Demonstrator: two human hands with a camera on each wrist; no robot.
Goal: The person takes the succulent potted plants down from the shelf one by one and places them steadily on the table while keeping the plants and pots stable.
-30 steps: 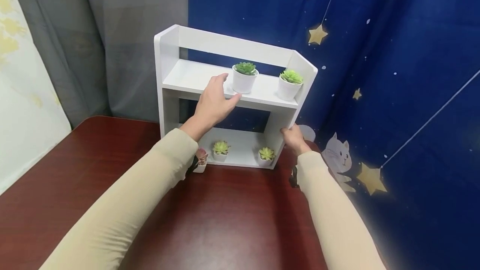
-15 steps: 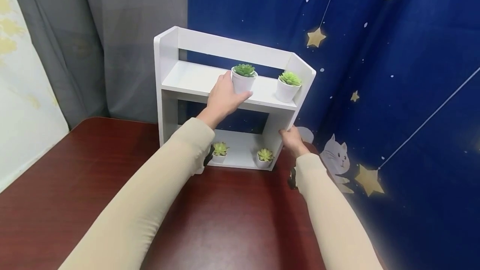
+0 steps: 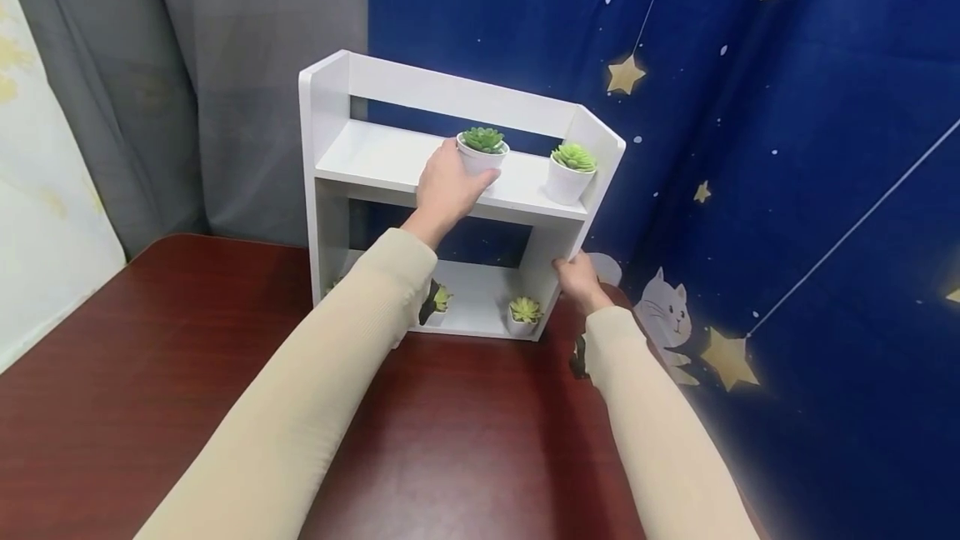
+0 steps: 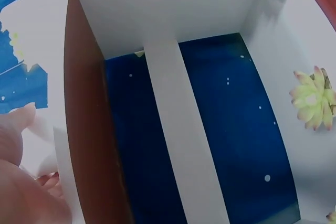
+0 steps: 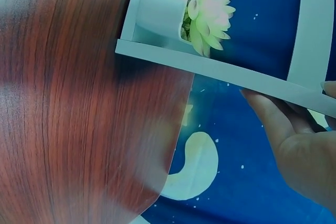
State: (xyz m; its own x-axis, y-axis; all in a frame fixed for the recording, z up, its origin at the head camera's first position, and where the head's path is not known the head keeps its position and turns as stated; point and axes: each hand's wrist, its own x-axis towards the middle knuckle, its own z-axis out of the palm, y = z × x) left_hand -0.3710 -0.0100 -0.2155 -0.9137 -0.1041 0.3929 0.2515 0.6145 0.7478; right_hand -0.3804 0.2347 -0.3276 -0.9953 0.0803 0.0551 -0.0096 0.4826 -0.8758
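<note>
On the upper board of a white two-tier shelf, my left hand grips a white pot with a dark green succulent, fingers behind it and thumb in front. In the left wrist view the left hand shows at the left edge around the white pot. My right hand holds the shelf's right side panel; the right wrist view shows that hand against the panel. A light green potted succulent stands at the upper board's right end.
Small yellow-green succulents stand on the lower board, one at its right and another partly behind my left sleeve. The shelf stands on a dark red table. Grey and blue star-patterned curtains hang behind.
My left hand has moved right to the dark green succulent's pot and taken hold of it. The pot has shifted slightly in view along with the shelf. My right hand stays on the side panel.
</note>
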